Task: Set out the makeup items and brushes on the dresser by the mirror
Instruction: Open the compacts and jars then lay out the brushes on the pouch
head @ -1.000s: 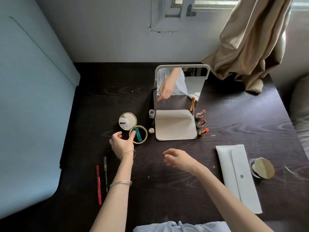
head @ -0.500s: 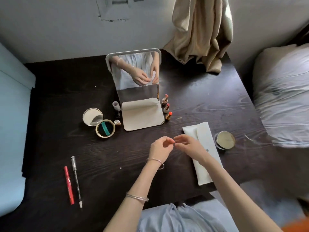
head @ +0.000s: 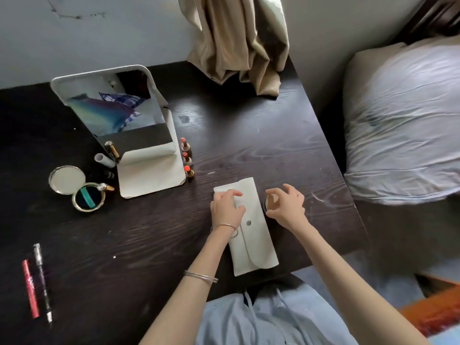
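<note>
The white pouch (head: 251, 235) lies flat on the dark desk (head: 249, 145), its long side running from the near edge up toward the mirror (head: 119, 115), leaning a bit left. The left hand (head: 227, 207) rests on its top end with fingers curled, pressing it. The right hand (head: 286, 207) is just beside it, with curled fingers around a small round tin (head: 270, 202). Three lipsticks (head: 186, 158) stand by the mirror.
</note>
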